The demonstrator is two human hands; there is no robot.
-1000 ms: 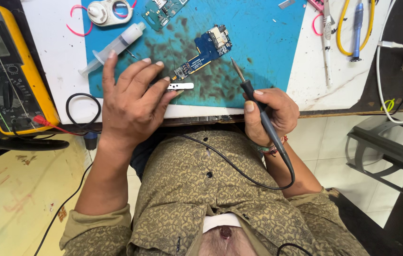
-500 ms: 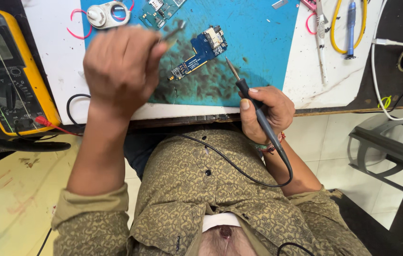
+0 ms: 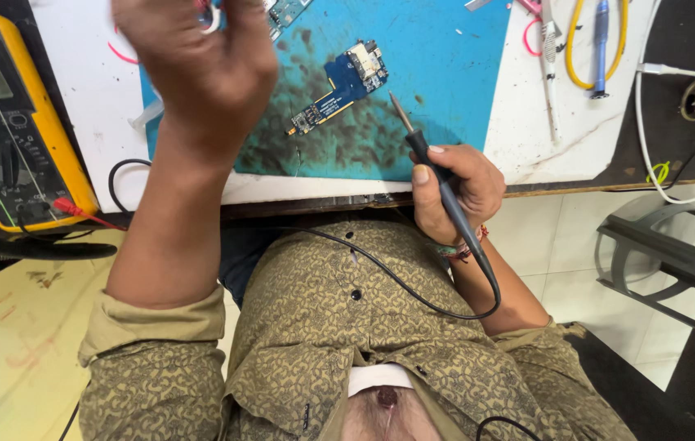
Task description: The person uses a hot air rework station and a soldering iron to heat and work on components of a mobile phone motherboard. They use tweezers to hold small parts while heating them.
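The soldering iron [image 3: 437, 184] is in my right hand [image 3: 455, 189]. My fingers are wrapped tight around its dark handle, like I hold a pencil. Its thin metal tip points up and to the left. The tip is over the blue mat [image 3: 413, 90], close to the small blue circuit board [image 3: 341, 86], but it is not touching the board. A black cord [image 3: 413, 298] runs from the back of the iron, loops down across my patterned shirt [image 3: 323, 343], and goes off to the left.

The little board lies slanted on the mat, in the middle of a dark sooty patch. The mat sits on a white table [image 3: 552, 147].

My left hand [image 3: 200, 65] is lifted high over the left side of the mat. It is blurry. The back of it faces me, and the fingers are curled in. Something white and pink peeks out near my fingers at the top, but I cannot tell if I am holding it.

A yellow meter [image 3: 17, 122] sits far to the left, with a red plug [image 3: 70, 210] stuck in its bottom. At the top right of the table lie a blue pen-like tool [image 3: 601, 49], a yellow cable [image 3: 572, 57], and thin tweezers [image 3: 550, 82]. A white cable [image 3: 650, 122] curves down the right side.
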